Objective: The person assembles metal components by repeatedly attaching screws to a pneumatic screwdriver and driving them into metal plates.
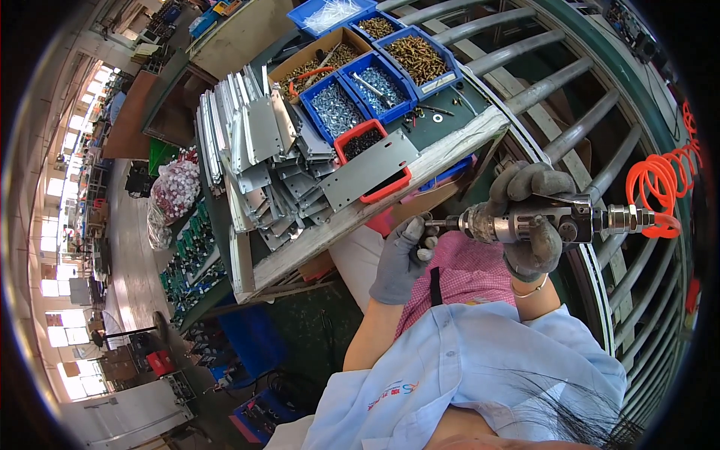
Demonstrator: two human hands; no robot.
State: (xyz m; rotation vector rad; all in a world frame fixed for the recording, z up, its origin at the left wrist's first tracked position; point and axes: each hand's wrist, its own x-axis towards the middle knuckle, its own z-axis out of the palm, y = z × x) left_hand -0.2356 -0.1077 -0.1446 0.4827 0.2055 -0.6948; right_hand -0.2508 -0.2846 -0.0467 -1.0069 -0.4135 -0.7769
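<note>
My right hand [531, 217], in a grey work glove, is wrapped round an air screwdriver [487, 226] with a metal body. The tool lies level, and its bit [442, 223] points left toward my other hand. At the tip of that bit, the fingers of my gloved left hand [403, 261] are curled closed. Whatever they pinch there is too small and covered to make out. An orange coiled air hose [651, 180] runs from the fitting at the tool's right end. Both hands are held in front of my body, beyond the near edge of the workbench [337, 220].
Stacked metal plates [262, 161] cover the bench's left part, and one flat plate [371, 171] rests over a red bin [394, 189]. Blue bins [442, 88] hold screws and small hardware. Metal rollers [574, 139] of a conveyor curve along the right. Green circuit boards [196, 247] lie left.
</note>
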